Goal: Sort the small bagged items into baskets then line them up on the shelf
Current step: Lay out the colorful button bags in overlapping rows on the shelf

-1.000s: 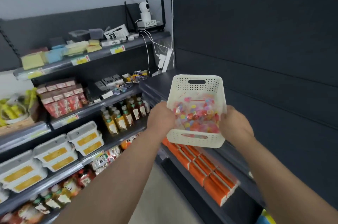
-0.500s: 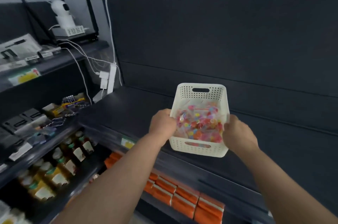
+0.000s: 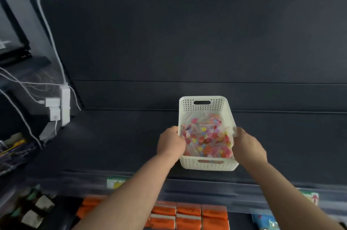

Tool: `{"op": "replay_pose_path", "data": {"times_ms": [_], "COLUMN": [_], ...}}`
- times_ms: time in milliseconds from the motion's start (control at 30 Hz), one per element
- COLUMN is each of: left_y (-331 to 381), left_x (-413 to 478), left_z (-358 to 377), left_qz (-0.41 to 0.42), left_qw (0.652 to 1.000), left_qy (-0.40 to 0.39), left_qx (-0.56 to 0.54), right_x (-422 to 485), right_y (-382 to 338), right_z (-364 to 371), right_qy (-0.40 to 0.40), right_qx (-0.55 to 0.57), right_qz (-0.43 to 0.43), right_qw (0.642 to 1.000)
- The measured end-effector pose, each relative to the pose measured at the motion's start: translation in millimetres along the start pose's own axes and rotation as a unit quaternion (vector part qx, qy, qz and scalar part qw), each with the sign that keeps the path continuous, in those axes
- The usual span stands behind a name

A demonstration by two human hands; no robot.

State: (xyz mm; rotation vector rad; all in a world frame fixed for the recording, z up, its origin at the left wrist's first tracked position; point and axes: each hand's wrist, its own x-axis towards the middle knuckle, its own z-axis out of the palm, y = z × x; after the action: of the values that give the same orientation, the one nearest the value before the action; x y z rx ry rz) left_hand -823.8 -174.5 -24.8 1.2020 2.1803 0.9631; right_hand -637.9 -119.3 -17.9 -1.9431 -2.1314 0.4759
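A white perforated basket (image 3: 203,106) sits over the dark shelf (image 3: 116,139), filled with several small clear bags of colourful round pieces (image 3: 205,138). My left hand (image 3: 170,143) grips the basket's left rim and my right hand (image 3: 247,146) grips its right rim. I cannot tell whether the basket's bottom touches the shelf surface. Nothing else stands on this shelf.
A dark back panel (image 3: 187,41) rises behind the shelf. White power adapters and cables (image 3: 60,105) hang at the left. Orange packs (image 3: 187,214) fill the shelf below, and bottles (image 3: 33,209) stand at lower left. A price label (image 3: 115,182) marks the shelf's front edge.
The view has swung right, and the basket, held in both hands, has moved from in front of the shelves to over the dark shelf, closer to the back panel.
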Motion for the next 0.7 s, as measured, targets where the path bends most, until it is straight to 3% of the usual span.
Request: {"op": "replay_pose_path", "data": {"times_ms": [267, 367, 433, 533, 700], "left_y": [0, 15, 32, 54, 73], "left_x": [15, 30, 40, 49, 58], "left_z": [14, 11, 12, 25, 54], "left_qz": [0.017, 0.050, 0.122, 0.200, 0.202], "left_qw": [0.999, 0.983, 0.961, 0.949, 0.922], "left_qy": [-0.033, 0.033, 0.068, 0.014, -0.097], "left_qx": [0.019, 0.173, 0.240, 0.244, 0.317], "right_x": [14, 18, 27, 43, 49], "right_y": [16, 11, 5, -2, 6], "right_z": [-2, -6, -10, -11, -5], "right_qy": [-0.005, 0.026, 0.087, 0.125, 0.060], "right_qx": [0.012, 0.000, -0.013, -0.001, -0.003], "right_qz": [0.024, -0.004, -0.064, -0.129, -0.116], "right_qw": [1.000, 1.000, 0.994, 0.984, 0.991]}}
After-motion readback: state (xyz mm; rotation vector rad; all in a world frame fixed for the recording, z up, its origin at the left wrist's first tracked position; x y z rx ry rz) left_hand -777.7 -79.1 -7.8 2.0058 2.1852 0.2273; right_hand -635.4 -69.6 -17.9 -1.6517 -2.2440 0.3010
